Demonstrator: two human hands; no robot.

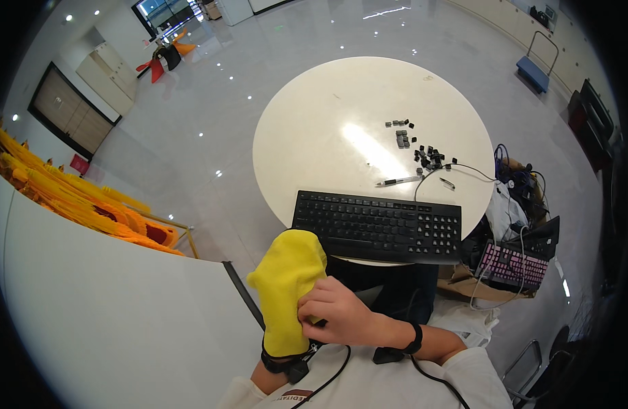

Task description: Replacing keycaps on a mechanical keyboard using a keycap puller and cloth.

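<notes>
A yellow cloth mitt (287,279) covers my left hand down to the wrist, so its fingers are hidden. The cuff of the mitt meets a black wristband (276,363) on my left forearm. My right hand (334,313) has its fingers curled and pinches the mitt's right side. Just beyond the mitt, a black keyboard (368,226) lies at the near edge of the round white table (307,129). Its right-hand block shows bare switches where keycaps are off.
Loose black keycaps (431,158) lie in groups at the table's right, near a pen (398,181) and a small tool (447,183). A cable runs off the right edge. Below are a pink-keyed keyboard (512,267) and bags. A white surface (123,307) stands left.
</notes>
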